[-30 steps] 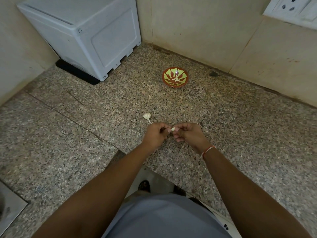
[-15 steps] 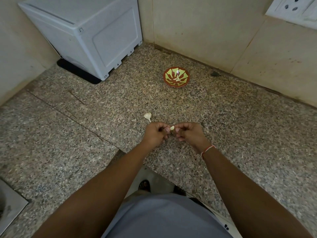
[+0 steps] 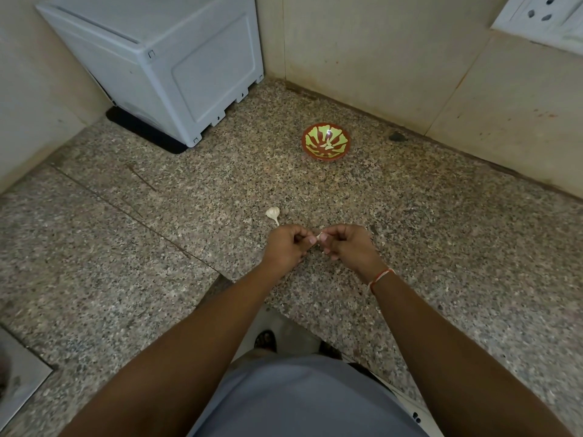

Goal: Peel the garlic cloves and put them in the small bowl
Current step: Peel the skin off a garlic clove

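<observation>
- No brand, label or other writing can be read on anything in view.
- One garlic clove sits at the centre of the frame, held above the granite table. Only a small pale bit shows between the fingertips, so its long axis and where it points cannot be told.
- The right hand has its grip clamped on the clove, fingers curled round it.
- The left hand is just beside it with its fingers curled. Its thumb tip reaches toward the clove, but whether it touches cannot be told.
- One garlic bulb piece lies on the table just above the left hand, rounded end toward the upper left and thin stem toward the lower right.
- One small bowl, red with a yellow-green pattern, stands upright in the upper centre, well apart from the hands. Something pale lies inside, too small to identify.
- One red and white thread circles the right wrist.
- One grey plastic appliance stands in the upper left.
- One white socket plate is on the wall in the upper right.
</observation>
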